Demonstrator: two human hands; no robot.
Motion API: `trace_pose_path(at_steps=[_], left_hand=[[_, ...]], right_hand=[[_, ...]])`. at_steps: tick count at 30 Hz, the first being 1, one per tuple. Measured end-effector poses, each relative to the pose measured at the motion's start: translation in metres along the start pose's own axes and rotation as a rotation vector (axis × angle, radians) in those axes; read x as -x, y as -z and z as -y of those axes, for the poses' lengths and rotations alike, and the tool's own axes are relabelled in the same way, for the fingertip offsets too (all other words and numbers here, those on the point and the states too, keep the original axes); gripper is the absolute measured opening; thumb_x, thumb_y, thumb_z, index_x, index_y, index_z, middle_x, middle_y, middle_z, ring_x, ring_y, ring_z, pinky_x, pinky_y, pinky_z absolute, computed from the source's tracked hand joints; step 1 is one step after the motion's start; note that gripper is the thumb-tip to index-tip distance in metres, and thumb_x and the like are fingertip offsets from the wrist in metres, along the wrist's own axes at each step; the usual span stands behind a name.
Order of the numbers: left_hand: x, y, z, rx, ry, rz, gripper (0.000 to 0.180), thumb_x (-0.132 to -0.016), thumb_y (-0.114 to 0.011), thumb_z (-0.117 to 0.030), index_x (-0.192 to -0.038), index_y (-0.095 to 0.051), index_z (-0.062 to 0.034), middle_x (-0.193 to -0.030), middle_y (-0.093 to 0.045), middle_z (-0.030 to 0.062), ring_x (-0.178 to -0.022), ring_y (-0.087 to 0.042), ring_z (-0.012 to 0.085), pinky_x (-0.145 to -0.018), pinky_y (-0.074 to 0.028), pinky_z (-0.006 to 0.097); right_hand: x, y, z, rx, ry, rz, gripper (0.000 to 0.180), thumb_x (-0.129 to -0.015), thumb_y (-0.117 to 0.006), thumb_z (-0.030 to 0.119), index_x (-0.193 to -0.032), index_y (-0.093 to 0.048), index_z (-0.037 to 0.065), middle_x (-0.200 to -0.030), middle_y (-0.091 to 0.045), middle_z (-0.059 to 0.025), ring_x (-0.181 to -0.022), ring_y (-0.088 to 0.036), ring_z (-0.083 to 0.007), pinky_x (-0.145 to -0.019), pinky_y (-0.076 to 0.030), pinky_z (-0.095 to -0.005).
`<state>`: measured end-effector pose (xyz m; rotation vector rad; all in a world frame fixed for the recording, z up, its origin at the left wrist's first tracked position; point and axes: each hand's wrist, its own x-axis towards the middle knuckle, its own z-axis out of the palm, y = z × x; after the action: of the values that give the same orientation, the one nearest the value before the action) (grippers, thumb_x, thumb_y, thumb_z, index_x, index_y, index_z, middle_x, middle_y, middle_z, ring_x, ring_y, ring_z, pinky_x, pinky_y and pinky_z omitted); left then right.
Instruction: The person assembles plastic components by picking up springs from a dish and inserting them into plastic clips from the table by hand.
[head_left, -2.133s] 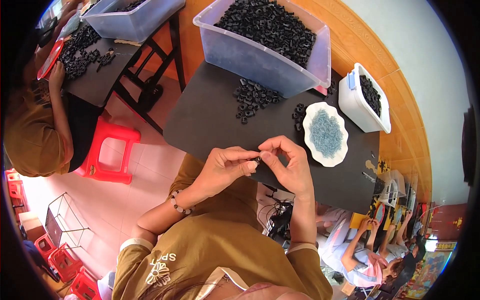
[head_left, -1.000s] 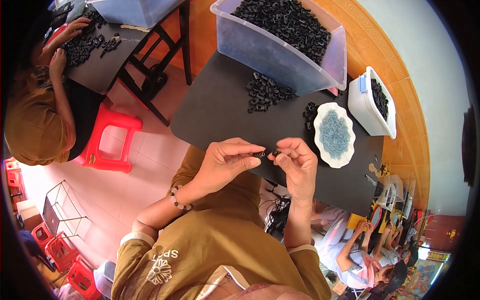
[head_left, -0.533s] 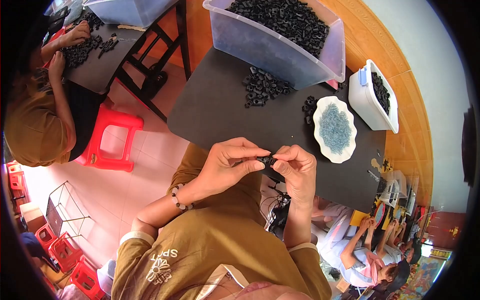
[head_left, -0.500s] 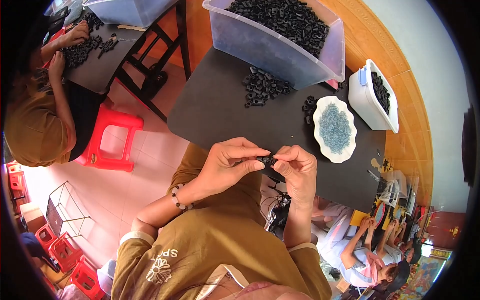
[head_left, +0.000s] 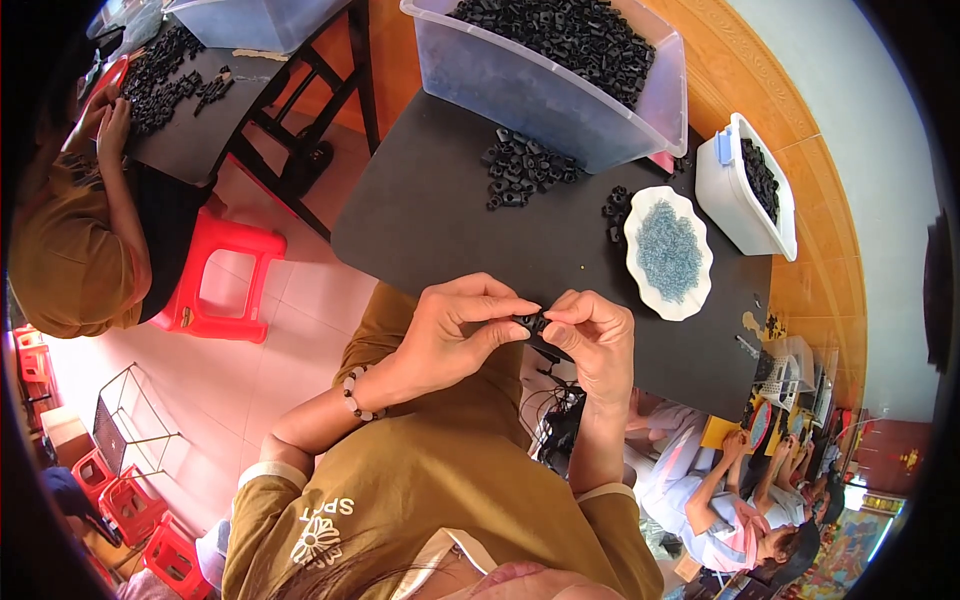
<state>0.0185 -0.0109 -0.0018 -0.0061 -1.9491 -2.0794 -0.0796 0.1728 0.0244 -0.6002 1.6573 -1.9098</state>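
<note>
A small black plastic part (head_left: pixel 533 322) is pinched between my two hands, just off the near edge of the dark table. My left hand (head_left: pixel 462 327) grips its left side with thumb and forefinger. On its right side, my right hand (head_left: pixel 594 335) holds it the same way. The fingertips hide much of the part. Farther up the table lies a loose pile of black plastic parts (head_left: pixel 525 168). To the right stands a white scalloped dish (head_left: pixel 637 270) filled with small, clear bluish pieces (head_left: pixel 668 252). A few black parts (head_left: pixel 617 213) lie against its left rim.
A large translucent bin (head_left: pixel 520 85) full of black parts stands at the table's far side. A white tub (head_left: pixel 735 200) with more sits at right. At left, a co-worker (head_left: pixel 85 245) works at another table near a red stool (head_left: pixel 225 270). More people (head_left: pixel 720 510) work at lower right.
My hands stay almost in place, still pinching the black part, which looks slightly turned. The co-worker at left has drawn both hands together, away from the pile.
</note>
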Motion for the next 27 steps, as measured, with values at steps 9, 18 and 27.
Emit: trace_pose_path(at_steps=[9, 18, 27], left_hand=[[0.004, -0.005, -0.008, -0.217, -0.12, -0.026, 0.03, -0.083, -0.074, 0.009, -0.111, -0.076, -0.0022, -0.096, -0.068, 0.0098, -0.077, -0.067, 0.0177, -0.066, -0.055, 0.028], [0.008, -0.009, -0.003, -0.295, -0.225, -0.04, 0.04, -0.077, -0.062, 0.022, -0.109, -0.074, 0.0022, -0.098, -0.066, 0.0121, -0.08, -0.069, 0.0219, -0.069, -0.059, 0.03], [0.009, -0.008, 0.006, -0.384, -0.257, -0.092, 0.04, -0.076, -0.062, 0.024, -0.108, -0.075, 0.0021, -0.101, -0.067, 0.0129, -0.084, -0.07, 0.0219, -0.073, -0.064, 0.029]], right_hand=[[0.001, -0.001, 0.003, 0.077, -0.055, -0.014, 0.01, -0.084, -0.082, 0.0, -0.084, -0.073, -0.001, -0.083, -0.071, -0.0048, -0.076, -0.064, -0.0082, -0.07, -0.051, -0.0228], [0.006, -0.008, 0.01, 0.149, -0.076, -0.039, 0.01, -0.084, -0.082, -0.001, -0.083, -0.072, 0.0, -0.081, -0.071, -0.0039, -0.076, -0.064, -0.0074, -0.071, -0.052, -0.0228], [-0.004, -0.01, -0.003, 0.214, -0.079, -0.044, 0.011, -0.085, -0.08, -0.002, -0.08, -0.07, 0.0, -0.078, -0.072, -0.0033, -0.074, -0.064, -0.0061, -0.067, -0.051, -0.0226]])
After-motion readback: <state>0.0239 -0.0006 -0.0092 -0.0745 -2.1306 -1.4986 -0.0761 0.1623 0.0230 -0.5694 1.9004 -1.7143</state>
